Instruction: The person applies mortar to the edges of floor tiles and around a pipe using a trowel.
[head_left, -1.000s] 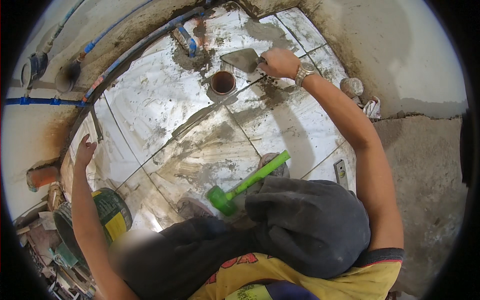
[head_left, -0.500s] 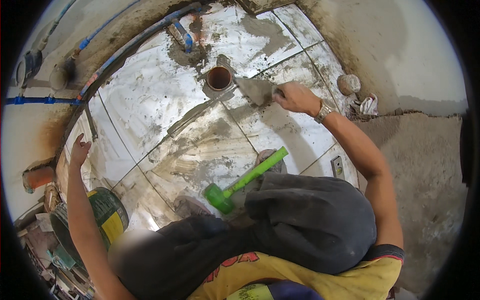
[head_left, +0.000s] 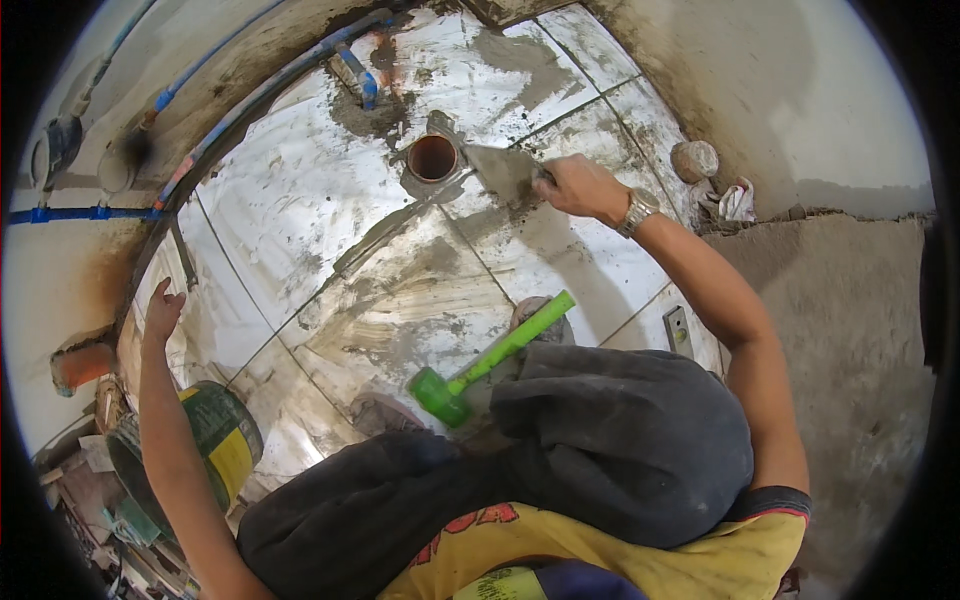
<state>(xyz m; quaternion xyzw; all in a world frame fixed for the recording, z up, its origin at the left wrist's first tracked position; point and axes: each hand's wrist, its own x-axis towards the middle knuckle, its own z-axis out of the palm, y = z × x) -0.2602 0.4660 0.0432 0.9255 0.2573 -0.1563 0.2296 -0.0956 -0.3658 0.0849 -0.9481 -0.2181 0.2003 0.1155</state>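
Note:
My right hand grips the handle of a pointed trowel, its blade smeared with grey mortar. The blade's tip is beside the rim of an orange-brown pipe opening set in the white tiled floor. Wet mortar surrounds the pipe and runs along a nearby tile joint. Off to the left, my left hand is held out with a finger extended and nothing in it, near the wall. A green mallet leans by my feet, its handle slanting up to the right.
A dark green bucket lies tilted below my left hand. Blue water pipes run along the left wall, and a capped elbow rises from the floor. A small spirit level is beside my right knee. Debris lies along the right wall.
The view has shifted slightly. My right hand stays at the pipe with the trowel, its blade turned a little. My left hand remains held out.

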